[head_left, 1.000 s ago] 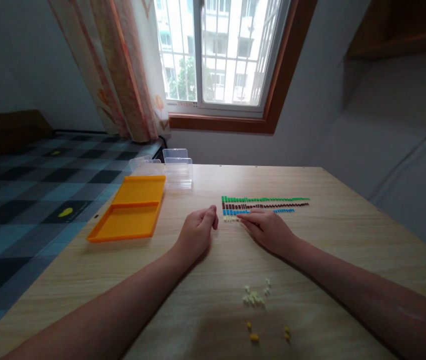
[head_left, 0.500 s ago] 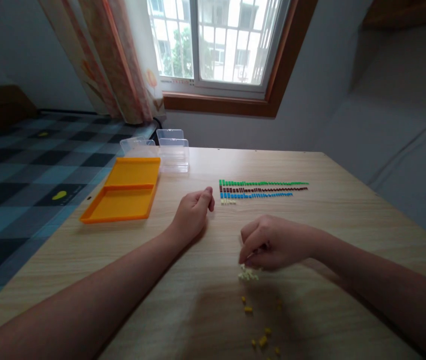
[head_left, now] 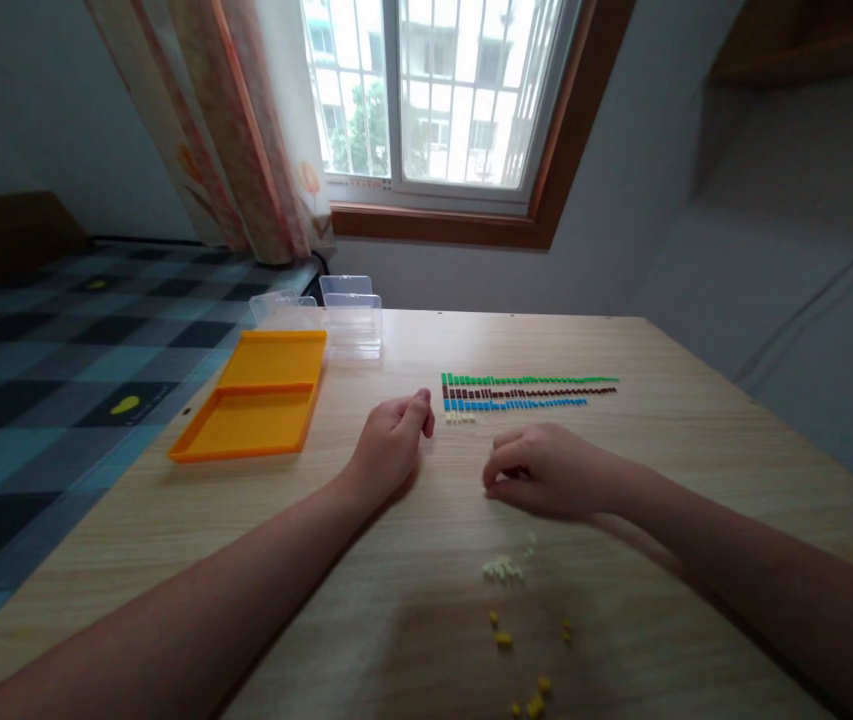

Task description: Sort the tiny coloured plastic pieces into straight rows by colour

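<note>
A blue row of tiny pieces lies on a wooden table. Left of that row, the left hand rests curled in a loose fist; whether it hides anything cannot be told. On the row's near side, the right hand pinches what looks like a cream piece between thumb and fingers, a grip suited to something so small. Just beside the row's near edge runs a short cream line, apparently kept parallel to separate colours; farther nearside, a loose cream pile sits, probably for easy reach.

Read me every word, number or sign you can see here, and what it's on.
Nothing is clearly legible.
Bedcover: small marks beside the yellow patch, perhaps lettering, too small to read.
White window frame: reddish marks along the bottom, too blurred to read.
Small pale pieces: no lettering visible.
</note>
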A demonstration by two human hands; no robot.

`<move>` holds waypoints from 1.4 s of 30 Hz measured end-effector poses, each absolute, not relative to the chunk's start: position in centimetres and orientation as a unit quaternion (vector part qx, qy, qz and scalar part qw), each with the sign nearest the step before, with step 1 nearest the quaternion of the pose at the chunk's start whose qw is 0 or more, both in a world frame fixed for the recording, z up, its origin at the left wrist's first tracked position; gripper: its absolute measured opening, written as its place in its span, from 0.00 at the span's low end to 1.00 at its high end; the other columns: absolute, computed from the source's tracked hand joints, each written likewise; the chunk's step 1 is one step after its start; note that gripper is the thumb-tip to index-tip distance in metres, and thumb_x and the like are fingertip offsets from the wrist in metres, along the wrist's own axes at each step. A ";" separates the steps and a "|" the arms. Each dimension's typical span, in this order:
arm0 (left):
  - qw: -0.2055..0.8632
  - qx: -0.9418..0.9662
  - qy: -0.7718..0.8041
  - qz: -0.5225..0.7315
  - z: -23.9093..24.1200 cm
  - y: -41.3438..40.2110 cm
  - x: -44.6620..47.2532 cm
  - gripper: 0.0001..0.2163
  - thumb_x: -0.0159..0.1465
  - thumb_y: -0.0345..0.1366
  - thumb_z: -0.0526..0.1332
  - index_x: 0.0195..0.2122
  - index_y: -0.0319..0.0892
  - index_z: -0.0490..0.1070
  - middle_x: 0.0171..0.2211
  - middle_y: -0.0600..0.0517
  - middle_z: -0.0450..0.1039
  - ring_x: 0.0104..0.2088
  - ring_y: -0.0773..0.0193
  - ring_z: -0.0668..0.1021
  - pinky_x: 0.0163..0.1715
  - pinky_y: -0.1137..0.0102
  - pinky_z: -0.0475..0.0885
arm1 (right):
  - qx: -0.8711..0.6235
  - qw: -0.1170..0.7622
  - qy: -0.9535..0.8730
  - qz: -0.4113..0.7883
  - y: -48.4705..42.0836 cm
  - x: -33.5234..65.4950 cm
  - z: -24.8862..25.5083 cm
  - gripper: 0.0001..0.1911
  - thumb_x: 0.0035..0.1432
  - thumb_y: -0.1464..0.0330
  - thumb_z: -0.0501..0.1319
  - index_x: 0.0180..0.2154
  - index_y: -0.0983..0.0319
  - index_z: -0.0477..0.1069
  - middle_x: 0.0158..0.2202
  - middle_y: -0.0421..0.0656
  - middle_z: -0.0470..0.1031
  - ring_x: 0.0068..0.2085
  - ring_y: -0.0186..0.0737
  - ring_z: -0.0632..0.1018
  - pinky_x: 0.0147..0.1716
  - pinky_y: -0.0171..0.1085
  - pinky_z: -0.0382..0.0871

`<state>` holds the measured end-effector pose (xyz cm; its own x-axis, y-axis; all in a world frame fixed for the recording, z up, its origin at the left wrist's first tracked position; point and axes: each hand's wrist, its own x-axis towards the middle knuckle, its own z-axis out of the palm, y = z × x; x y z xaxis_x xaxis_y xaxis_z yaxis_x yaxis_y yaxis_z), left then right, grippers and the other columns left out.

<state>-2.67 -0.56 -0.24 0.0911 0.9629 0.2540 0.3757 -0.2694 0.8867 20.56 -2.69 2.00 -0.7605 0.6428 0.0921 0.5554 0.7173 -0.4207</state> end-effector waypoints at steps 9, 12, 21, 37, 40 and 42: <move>0.328 0.664 0.503 0.446 -0.3 -0.5 -2.7 0.24 0.67 0.51 0.47 0.17 0.44 0.63 0.16 0.55 0.59 0.23 0.62 0.68 0.29 0.67 0.62 | -0.486 0.225 -0.840 0.090 1.5 20.6 -0.9 0.07 0.63 0.67 0.64 0.36 0.61 0.81 0.32 0.41 0.77 0.34 0.33 0.74 0.36 0.32 0.61; 0.326 0.663 0.504 0.447 -0.3 -0.4 -2.7 0.24 0.67 0.52 0.47 0.18 0.44 0.63 0.16 0.55 0.60 0.23 0.63 0.68 0.29 0.67 0.62 | -0.497 0.230 -0.833 0.081 1.6 20.3 -1.0 0.07 0.63 0.67 0.63 0.36 0.60 0.81 0.33 0.41 0.78 0.35 0.34 0.74 0.36 0.32 0.61; 0.322 0.664 0.509 0.443 -0.3 -0.5 -2.6 0.24 0.66 0.52 0.47 0.17 0.44 0.63 0.16 0.55 0.59 0.23 0.62 0.67 0.28 0.67 0.61 | -0.509 0.250 -0.818 0.098 1.5 19.9 -1.1 0.08 0.60 0.69 0.63 0.34 0.59 0.82 0.30 0.41 0.78 0.32 0.33 0.74 0.35 0.32 0.62; 0.308 0.675 0.511 0.434 -0.1 -0.4 -2.6 0.25 0.66 0.52 0.46 0.17 0.44 0.63 0.17 0.55 0.61 0.24 0.62 0.69 0.30 0.67 0.63 | -0.532 0.261 -0.799 0.101 1.6 19.6 -1.5 0.07 0.60 0.66 0.64 0.36 0.57 0.82 0.33 0.40 0.79 0.33 0.35 0.75 0.35 0.32 0.63; 0.309 0.676 0.509 0.434 -0.1 -0.3 -2.6 0.24 0.66 0.51 0.47 0.17 0.44 0.63 0.17 0.55 0.61 0.24 0.62 0.69 0.30 0.67 0.62 | -0.531 0.264 -0.798 0.103 1.6 19.7 -1.5 0.07 0.60 0.66 0.64 0.36 0.57 0.82 0.33 0.40 0.79 0.33 0.34 0.75 0.34 0.32 0.62; 0.310 0.675 0.507 0.436 -0.2 -0.3 -2.6 0.24 0.66 0.51 0.47 0.17 0.44 0.63 0.17 0.55 0.60 0.24 0.62 0.69 0.30 0.67 0.63 | -0.533 0.262 -0.798 0.103 1.6 19.7 -1.5 0.07 0.60 0.66 0.64 0.36 0.58 0.82 0.32 0.40 0.79 0.32 0.34 0.75 0.34 0.32 0.62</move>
<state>-2.61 -0.32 -0.16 0.1051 0.9559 0.2742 0.4144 -0.2928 0.8617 19.75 1.60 -1.49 -0.2944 0.9047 0.3081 0.7962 0.4105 -0.4445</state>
